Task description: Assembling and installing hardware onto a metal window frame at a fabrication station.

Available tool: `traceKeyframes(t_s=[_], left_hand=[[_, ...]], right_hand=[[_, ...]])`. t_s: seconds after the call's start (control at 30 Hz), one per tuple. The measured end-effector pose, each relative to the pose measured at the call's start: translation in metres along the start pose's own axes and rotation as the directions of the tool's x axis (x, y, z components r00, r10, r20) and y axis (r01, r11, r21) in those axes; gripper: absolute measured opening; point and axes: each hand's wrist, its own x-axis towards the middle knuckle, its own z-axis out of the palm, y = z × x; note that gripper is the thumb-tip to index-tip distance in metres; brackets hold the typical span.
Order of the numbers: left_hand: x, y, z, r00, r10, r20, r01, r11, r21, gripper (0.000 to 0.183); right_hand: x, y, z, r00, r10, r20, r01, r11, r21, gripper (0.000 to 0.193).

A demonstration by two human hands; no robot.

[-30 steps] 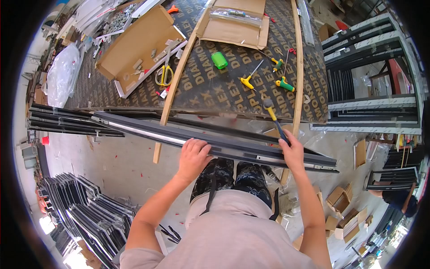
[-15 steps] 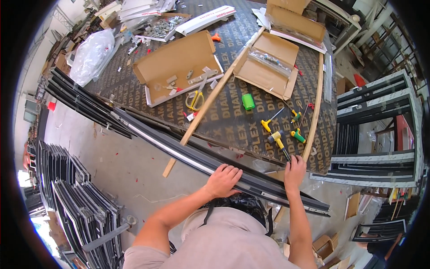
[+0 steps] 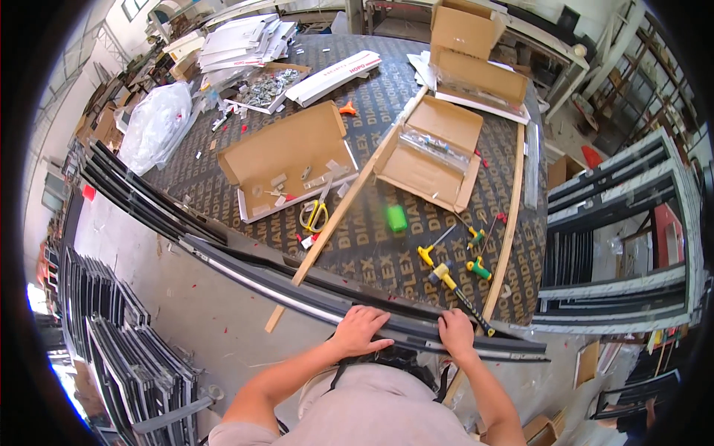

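A long dark metal frame profile lies slantwise along the near side of the work table, one pale strip running along it. My left hand is laid over it, fingers across the top and thumb on the near side. Farther right, my right hand curls its fingers over the same profile. Just beyond the right hand, a mallet with a yellow and black handle rests on the table. Near it are a yellow-handled hex key and a green-handled one. The undersides of both hands are hidden.
On the table are yellow scissors, a green case, an open cardboard box and a second box. Two wooden strips, including the left one, cross it. Dark frames stand at left, more frames at right.
My right hand has left the mallet handle's end and come down onto the profile. My left hand stays on the profile, slightly lower in view. The table has shifted down in the picture.
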Motion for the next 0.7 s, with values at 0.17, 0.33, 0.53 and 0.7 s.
traceKeyframes(t_s=[0.17, 0.33, 0.53, 0.7], left_hand=[[0.027, -0.035, -0.017, 0.964, -0.175, 0.2, 0.242, 0.89, -0.387, 0.04], [0.069, -0.074, -0.055, 0.984, -0.161, 0.082, 0.18, 0.857, -0.484, 0.033], [0.117, -0.12, -0.089, 0.936, -0.338, -0.103, 0.227, 0.799, -0.557, 0.024], [0.131, -0.149, -0.093, 0.888, -0.459, -0.007, 0.303, 0.599, -0.741, 0.025]], right_hand=[[0.112, -0.008, -0.043, 0.963, -0.224, -0.147, 0.22, 0.974, -0.045, 0.019], [0.287, -0.001, -0.061, 0.936, -0.232, -0.264, 0.171, 0.957, -0.236, 0.034], [0.407, -0.003, -0.043, 0.986, 0.006, -0.167, -0.073, 0.913, -0.401, 0.042], [0.393, -0.012, -0.02, 0.989, 0.143, -0.04, -0.148, 0.952, -0.269, 0.038]])
